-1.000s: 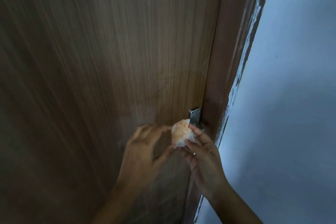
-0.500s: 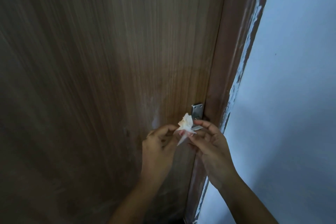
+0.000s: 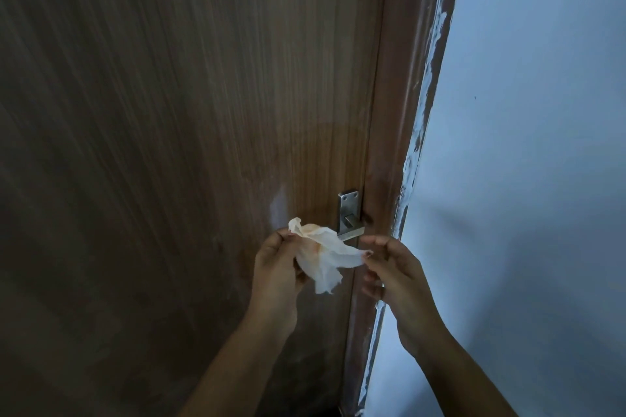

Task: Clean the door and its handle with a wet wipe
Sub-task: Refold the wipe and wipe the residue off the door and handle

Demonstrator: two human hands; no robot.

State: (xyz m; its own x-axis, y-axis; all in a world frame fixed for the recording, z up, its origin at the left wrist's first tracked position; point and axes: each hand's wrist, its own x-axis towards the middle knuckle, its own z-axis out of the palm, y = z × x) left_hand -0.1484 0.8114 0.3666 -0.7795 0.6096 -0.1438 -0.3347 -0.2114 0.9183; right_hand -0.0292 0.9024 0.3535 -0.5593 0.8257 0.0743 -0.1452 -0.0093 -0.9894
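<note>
Hands: we count 2, left hand (image 3: 276,267) & right hand (image 3: 394,269)
Wet wipe (image 3: 325,256): 1, crumpled, w/ orange stains
Door (image 3: 169,112): 1
Handle (image 3: 349,217): 1, metal
Door frame (image 3: 396,112): 1
Wall (image 3: 525,145): 1

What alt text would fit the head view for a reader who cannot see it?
Two hands stretch a crumpled white wet wipe, stained orange-brown, between left hand and right hand before a brown wooden door. Behind it sits the metal handle, beside the door frame and pale blue wall.
</note>
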